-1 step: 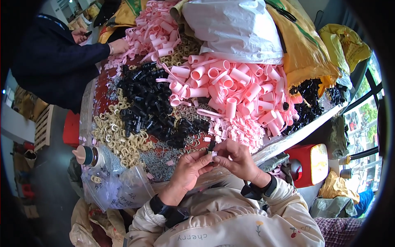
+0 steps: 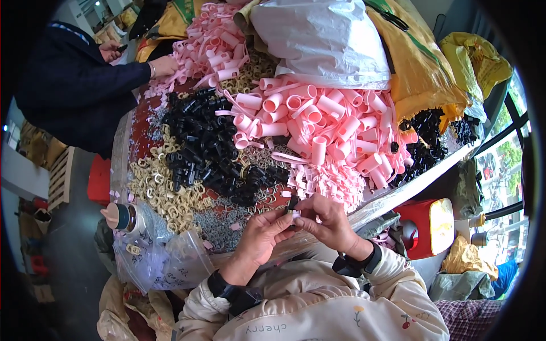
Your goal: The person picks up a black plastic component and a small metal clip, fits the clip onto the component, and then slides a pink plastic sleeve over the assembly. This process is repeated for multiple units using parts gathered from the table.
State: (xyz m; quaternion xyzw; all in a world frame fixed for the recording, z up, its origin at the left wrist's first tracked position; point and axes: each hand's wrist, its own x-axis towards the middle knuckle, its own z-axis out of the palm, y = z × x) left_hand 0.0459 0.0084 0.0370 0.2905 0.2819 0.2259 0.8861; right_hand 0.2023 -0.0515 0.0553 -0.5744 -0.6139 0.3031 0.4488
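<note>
Close together at the table's near edge, my two hands pinch a small black plastic part (image 2: 293, 202) with a small pale pink piece (image 2: 296, 214) against it. My left hand (image 2: 259, 238) grips it from the left between thumb and fingers. From the right, my right hand (image 2: 330, 224) has its thumb and forefinger closed on the same part. Fingers hide much of it. Just beyond lies a heap of small pink pieces (image 2: 333, 181). Black plastic parts (image 2: 199, 136) form a pile farther left, and pink tubes with straps (image 2: 318, 113) are heaped behind.
Cream-coloured rings (image 2: 165, 190) and small grey metal bits (image 2: 224, 213) spread over the table's left side. A bottle (image 2: 122, 216) and a clear plastic bag (image 2: 170, 264) sit at its near left edge. A co-worker's hand (image 2: 165, 66) touches the far pink pile. A red container (image 2: 424, 227) stands right.
</note>
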